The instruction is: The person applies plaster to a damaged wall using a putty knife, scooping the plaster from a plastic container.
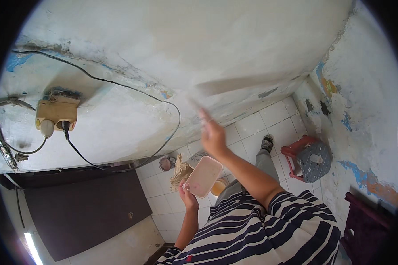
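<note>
My left hand grips one corner of a shallow pale pink plastic tray with rounded corners. A few faint smears mark the tray's inside. My right hand is raised in front of the patched white wall, closed round a thin tool. Motion smears that tool, so its exact kind and whether it touches the wall cannot be told. Close to its tip, the wall has rough, peeling plaster with a small orange and blue patch.
A black cable loops along the wall from a cream socket box. A dark panel stands at left. On the tiled floor are a crumpled paper bag, a container of yellowish stuff, and a red and grey step stool.
</note>
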Demonstrator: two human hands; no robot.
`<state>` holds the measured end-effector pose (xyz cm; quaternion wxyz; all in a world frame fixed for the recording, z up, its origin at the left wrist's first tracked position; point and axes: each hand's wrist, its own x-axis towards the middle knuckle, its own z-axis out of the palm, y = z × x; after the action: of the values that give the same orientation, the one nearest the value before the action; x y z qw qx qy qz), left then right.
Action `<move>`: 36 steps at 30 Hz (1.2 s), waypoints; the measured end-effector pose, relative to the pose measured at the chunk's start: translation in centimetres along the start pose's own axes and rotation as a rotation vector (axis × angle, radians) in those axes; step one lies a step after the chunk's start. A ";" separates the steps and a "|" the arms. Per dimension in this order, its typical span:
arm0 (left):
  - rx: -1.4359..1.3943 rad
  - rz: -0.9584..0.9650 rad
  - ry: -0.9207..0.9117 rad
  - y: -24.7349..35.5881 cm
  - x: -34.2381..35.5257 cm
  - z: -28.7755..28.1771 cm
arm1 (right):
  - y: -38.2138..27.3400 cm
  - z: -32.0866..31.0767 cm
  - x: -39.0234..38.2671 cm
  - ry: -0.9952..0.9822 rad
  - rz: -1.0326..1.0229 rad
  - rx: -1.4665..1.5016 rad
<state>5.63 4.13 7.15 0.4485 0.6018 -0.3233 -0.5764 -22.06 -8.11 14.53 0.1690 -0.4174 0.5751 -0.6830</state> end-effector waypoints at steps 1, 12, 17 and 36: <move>0.009 0.018 -0.012 0.2 0.2 0.3 | 1.2 -1.4 1.4 0.151 -0.076 -0.089; 0.000 0.053 -0.098 -0.3 3.0 0.8 | 0.6 1.2 2.1 0.188 -0.148 -0.195; -0.048 0.078 -0.100 1.1 3.5 2.0 | 0.3 -4.8 4.8 0.209 0.129 -0.125; -0.184 -0.060 -0.106 -0.9 5.3 7.6 | -1.1 -8.5 1.2 0.110 0.640 0.493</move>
<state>-1.25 -1.57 4.76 0.4664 0.5362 -0.2742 -0.6479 -29.03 -3.14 16.06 0.4370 -0.1274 0.5030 -0.7347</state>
